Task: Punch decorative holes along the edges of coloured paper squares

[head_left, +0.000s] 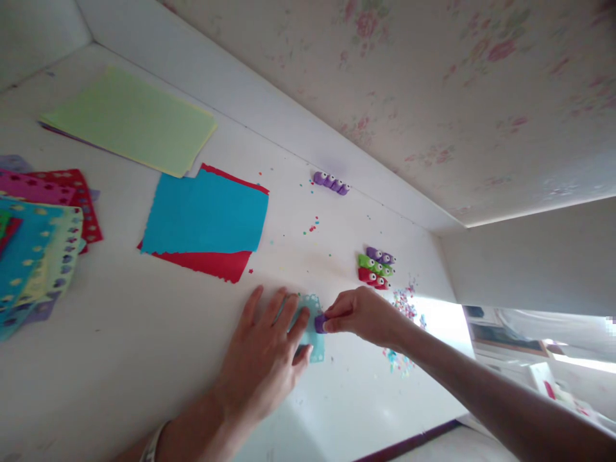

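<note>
My left hand (264, 356) lies flat with fingers spread on a small light-blue paper piece (315, 346) with punched holes along its edge, pinning it to the white table (144, 333). My right hand (360, 314) pinches a small purple hole punch (320, 323) against the edge of that paper, fingers closed round it.
Blue sheet (206, 215) over red sheet (212, 263) lie at centre, a light-green sheet (129, 119) farther back left. A stack of punched coloured papers (38, 250) is at the left edge. More punches: purple row (331, 182), purple-green-red group (376, 267). Confetti (404, 305) scattered right.
</note>
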{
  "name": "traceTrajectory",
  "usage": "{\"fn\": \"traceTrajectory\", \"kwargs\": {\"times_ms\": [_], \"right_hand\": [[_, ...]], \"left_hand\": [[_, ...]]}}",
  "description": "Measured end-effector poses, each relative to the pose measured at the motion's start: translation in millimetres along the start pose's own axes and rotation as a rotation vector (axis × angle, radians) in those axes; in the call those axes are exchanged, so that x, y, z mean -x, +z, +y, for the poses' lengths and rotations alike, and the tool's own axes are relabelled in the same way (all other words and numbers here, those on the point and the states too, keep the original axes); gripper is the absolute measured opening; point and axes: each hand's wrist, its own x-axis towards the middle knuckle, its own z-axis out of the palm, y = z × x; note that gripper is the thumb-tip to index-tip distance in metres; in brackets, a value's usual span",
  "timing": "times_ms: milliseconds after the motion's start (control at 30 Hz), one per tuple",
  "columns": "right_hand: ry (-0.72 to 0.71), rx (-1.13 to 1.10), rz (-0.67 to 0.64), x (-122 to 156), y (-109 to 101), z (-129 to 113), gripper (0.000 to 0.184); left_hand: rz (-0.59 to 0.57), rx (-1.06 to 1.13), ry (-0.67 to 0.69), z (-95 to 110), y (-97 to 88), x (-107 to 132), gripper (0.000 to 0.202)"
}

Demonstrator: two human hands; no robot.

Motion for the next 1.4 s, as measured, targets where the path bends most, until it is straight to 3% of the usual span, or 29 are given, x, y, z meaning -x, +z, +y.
{"fn": "traceTrajectory", "kwargs": {"times_ms": [300,533,733,867,1200,1400], "right_hand": [[-0.093,0.066,-0.066,2,-4,-3,0.011],[-0.240,0.139,-0.043,9,-8,0,0.016],[-0.400,0.284,0.211,28,10,6,0.016],[-0.509,0.404,0.281,35,25,12,0.024],[-0.501,0.547,0.308,38,30,4,0.026],[-0.442,0.496,0.309,37,30,4,0.021]], "left_hand": [[0.037,0.047,0.040,9,0.5,-13,0.029],[-0.020,0.087,0.032,15,7.7,-23,0.012],[-0.019,0.069,0.058,13,7.3,-22,0.014],[-0.026,0.050,0.047,12,9.0,-23,0.012],[-0.012,0.064,0.030,13,9.5,-23,0.012],[-0.014,0.073,0.025,12,9.7,-23,0.011]]}}
